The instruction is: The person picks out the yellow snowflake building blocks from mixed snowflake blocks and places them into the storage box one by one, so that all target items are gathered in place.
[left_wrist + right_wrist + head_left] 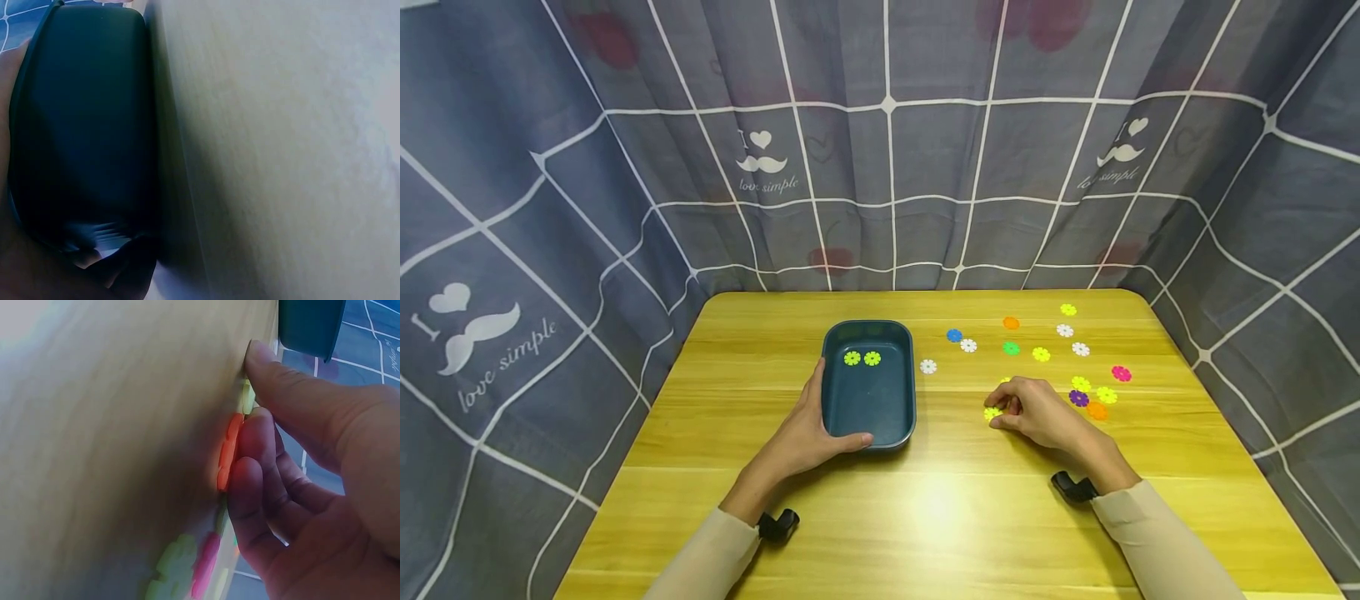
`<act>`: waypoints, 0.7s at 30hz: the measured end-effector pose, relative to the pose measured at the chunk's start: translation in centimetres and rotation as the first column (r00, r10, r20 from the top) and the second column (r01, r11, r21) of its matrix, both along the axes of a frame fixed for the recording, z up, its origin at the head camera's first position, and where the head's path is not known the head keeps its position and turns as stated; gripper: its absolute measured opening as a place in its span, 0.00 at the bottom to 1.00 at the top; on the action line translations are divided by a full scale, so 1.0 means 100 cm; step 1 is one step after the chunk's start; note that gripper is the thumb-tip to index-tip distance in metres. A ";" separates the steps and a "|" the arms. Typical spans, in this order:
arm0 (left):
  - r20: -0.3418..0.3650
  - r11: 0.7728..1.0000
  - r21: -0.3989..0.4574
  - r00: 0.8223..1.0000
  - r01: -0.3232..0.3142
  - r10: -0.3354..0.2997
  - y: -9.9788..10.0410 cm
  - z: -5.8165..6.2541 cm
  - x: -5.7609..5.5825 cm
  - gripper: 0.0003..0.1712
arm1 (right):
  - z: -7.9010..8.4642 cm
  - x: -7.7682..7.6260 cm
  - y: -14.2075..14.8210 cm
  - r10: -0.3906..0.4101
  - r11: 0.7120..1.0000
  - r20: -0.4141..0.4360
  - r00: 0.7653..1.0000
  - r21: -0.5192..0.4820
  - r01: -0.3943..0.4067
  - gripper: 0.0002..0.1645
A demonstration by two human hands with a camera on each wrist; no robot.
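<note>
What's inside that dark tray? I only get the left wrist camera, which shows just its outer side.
Observer: Two yellow-green flower pieces lie side by side in the tray.
Visitor: Lovely! And what's the person's other side up to?
Observer: The right hand has its thumb and fingers around another yellow piece on the table.
Visitor: Are there different colours too?
Observer: Yes, a blue piece lies to the right of the tray, beside a white one.

Gray curtain reads "I" and "love simple".
</note>
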State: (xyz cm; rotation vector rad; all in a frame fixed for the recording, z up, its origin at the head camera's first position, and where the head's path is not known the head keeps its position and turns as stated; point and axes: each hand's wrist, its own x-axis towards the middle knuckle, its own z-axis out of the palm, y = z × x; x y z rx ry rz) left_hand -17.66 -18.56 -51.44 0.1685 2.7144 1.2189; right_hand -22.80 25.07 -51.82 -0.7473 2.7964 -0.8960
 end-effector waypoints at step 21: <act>0.010 1.000 0.006 1.000 -0.004 0.004 0.000 0.000 0.000 0.91 | 0.000 0.000 -0.002 0.055 0.998 -0.042 0.998 -0.027 -0.056 0.13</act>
